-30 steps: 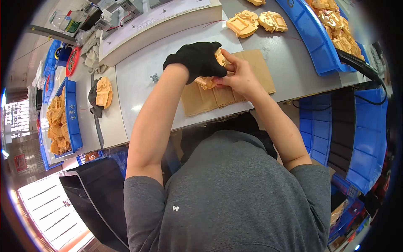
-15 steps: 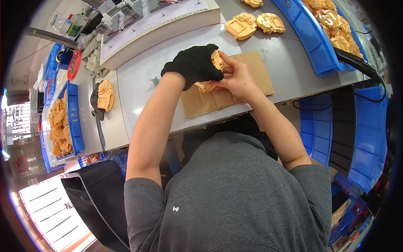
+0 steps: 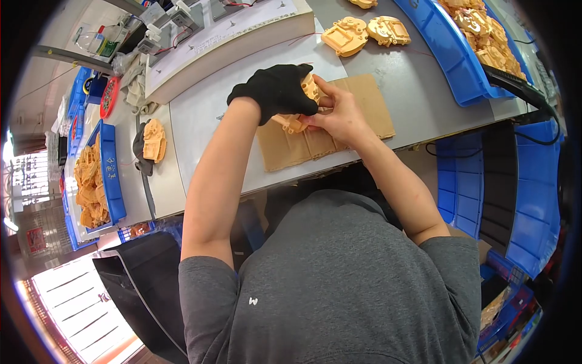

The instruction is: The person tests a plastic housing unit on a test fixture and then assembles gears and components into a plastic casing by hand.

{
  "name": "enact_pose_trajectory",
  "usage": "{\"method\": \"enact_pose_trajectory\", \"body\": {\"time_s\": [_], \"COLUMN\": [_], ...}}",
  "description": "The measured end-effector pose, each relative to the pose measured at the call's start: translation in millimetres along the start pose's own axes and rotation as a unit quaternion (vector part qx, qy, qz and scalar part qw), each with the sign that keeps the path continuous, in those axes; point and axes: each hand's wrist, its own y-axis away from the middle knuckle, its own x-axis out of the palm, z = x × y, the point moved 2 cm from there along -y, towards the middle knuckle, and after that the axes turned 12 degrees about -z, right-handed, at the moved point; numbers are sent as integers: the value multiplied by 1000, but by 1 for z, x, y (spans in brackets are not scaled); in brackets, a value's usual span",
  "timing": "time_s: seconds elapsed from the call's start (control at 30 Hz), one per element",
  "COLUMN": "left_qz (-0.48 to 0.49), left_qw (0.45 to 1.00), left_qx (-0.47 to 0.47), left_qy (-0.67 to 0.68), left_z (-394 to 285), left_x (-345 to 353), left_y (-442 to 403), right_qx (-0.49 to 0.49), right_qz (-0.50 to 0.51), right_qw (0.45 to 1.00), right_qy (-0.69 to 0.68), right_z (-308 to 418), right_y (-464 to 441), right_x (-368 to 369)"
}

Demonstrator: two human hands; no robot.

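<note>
My left hand (image 3: pixel 274 90), in a black glove, is wrapped round an orange plastic part (image 3: pixel 291 123) above a piece of brown cardboard (image 3: pixel 364 109). My bare right hand (image 3: pixel 341 114) grips the same part from the other side, its thumb and fingers on the edge. The glove hides much of the part. Beyond the hands, two similar orange pieces (image 3: pixel 345 36) (image 3: pixel 388 31) lie on the grey table. Another orange piece (image 3: pixel 154 141) rests at the left beside a dark cloth.
A blue bin (image 3: pixel 451 67) of orange parts stands at the back right, and another blue bin (image 3: pixel 111 170) at the left. A long white fixture (image 3: pixel 242 45) with metal pins lies behind the hands. A red tray (image 3: pixel 109 97) sits at the far left.
The gloved left hand has shifted slightly to the left, with the orange part between both hands. The view has moved a little. Both hands keep their hold.
</note>
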Motion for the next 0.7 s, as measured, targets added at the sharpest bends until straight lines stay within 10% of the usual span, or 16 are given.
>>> {"method": "enact_pose_trajectory", "body": {"time_s": [0.7], "left_qz": [-167], "left_qw": [961], "left_qx": [30], "left_qy": [220], "left_z": [38], "left_x": [12], "left_y": [43], "right_qx": [49], "right_qz": [-69], "right_qw": [992], "right_qy": [-89], "right_z": [7], "right_y": [9], "right_x": [-1]}}
